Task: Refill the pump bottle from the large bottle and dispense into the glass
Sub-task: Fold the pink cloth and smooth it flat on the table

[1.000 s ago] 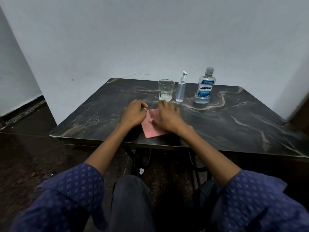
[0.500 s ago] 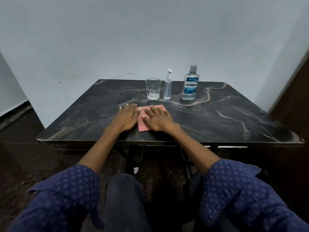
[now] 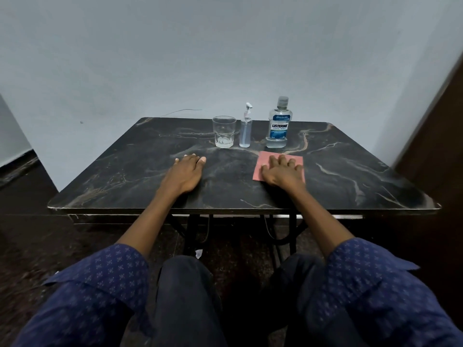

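Clear plastic pump bottle (image 3: 245, 131): stands upright at the far middle of the desk, white pump head on, partly filled with a pale liquid, I judge.
Large bottle (image 3: 278, 123): upright just to the right of the pump bottle, blue label, grey cap on; apart from its neighbour.
Glass (image 3: 224, 131): upright just left of the pump bottle, close beside it; whether they touch I cannot tell. It looks empty.
Desk (image 3: 125, 176): dark marbled top with pale veins, pushed near a plain pale wall.
Pink cloth (image 3: 260, 164): flat on the desk, in front of the large bottle.
My right hand (image 3: 281, 171): palm down on the pink cloth, grip spread wide and flat, holding nothing, only pressing the cloth.
My left hand (image 3: 186, 172): palm down on bare desk in front of the glass, fingers together and flat, grip holding nothing.
Stage, as I judge it: nothing begun; both caps are on and no bottle is lifted.
Risk one: the three vessels stand close, so reaching for one could knock over its neighbour.
Risk two: the pump bottle's neck looks narrow, so pouring from the wide bottle could spill on the desk.
Risk three: the slim pump bottle may tip if unscrewed one-handed.
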